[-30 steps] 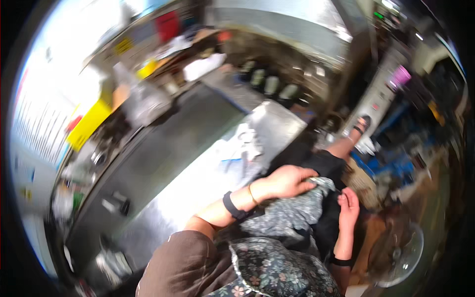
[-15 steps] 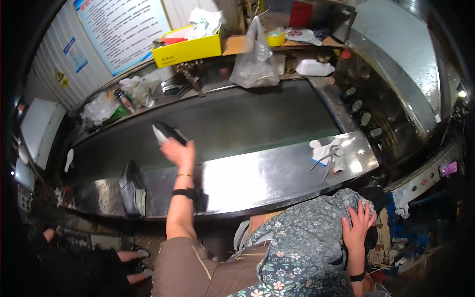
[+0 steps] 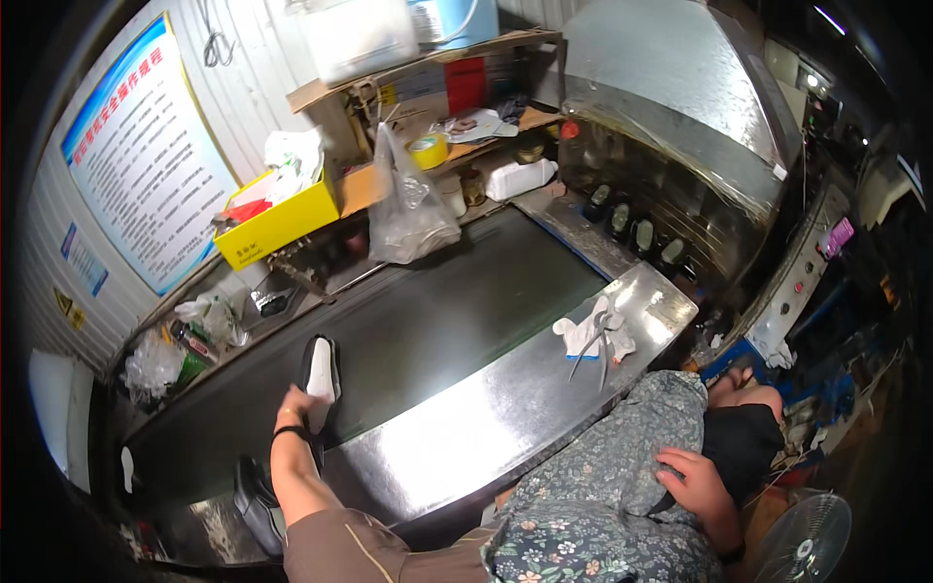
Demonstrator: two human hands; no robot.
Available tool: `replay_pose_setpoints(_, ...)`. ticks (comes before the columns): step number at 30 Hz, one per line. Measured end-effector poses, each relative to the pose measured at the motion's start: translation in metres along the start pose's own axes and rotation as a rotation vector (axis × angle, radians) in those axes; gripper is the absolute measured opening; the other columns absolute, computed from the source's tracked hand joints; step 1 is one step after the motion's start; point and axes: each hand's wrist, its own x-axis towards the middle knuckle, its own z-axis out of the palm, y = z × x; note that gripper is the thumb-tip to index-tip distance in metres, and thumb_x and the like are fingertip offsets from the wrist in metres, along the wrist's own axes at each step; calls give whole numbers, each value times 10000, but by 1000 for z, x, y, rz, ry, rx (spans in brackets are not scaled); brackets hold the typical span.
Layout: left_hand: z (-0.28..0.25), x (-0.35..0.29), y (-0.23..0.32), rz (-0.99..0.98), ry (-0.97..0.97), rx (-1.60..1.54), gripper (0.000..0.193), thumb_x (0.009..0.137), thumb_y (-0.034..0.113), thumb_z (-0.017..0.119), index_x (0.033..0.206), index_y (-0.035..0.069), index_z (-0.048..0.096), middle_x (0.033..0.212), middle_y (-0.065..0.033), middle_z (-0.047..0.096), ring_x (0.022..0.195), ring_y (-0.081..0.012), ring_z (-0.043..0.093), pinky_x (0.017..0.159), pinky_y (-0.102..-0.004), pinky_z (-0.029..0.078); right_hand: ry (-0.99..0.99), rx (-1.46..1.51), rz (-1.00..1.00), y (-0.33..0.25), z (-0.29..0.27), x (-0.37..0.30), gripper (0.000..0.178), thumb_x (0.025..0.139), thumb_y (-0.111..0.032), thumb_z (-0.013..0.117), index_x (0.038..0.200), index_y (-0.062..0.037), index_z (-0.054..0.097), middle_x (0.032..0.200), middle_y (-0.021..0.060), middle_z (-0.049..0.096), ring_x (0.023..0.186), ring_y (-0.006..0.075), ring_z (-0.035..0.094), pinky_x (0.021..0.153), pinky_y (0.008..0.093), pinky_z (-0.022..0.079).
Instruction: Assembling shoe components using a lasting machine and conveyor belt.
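Head view: left hand (image 3: 294, 400) now grips shoe (image 3: 320, 368), nearer.

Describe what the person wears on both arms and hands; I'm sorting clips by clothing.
The left hand is bare, with a black band at the wrist and a thin bracelet beside it; a brown short sleeve with a pale line covers the upper arm. The right hand is bare too, and a dark band circles that wrist. The forearms are uncovered. No gloves, no rings that I can tell.

so the shoe (image 3: 319, 369) sits on the belt (image 3: 457, 321) right at the left hand's (image 3: 296, 403) fingertips, scissors (image 3: 595, 340) way off right, another shoe (image 3: 255, 496) nearer.
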Motion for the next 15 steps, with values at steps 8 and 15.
replay_pose_setpoints(8,93,8,51,-66,88,-708,611,746,319,737,1084,-171,599,1080,-214,658,1006,-283,636,857,-353,484,-98,85,98,9,-16,0,250,811,-156,678,1028,-33,682,1049,166,678,963,334,656,838,374,528)
replay_pose_setpoints(15,82,-120,111,305,-583,-1452,403,899,312,587,1150,-3,581,1021,-115,669,905,-246,658,811,-371,543,7,219,-104,-9,-54,28,260,853,-173,672,1063,-19,673,1066,167,676,969,314,663,844,352,527)
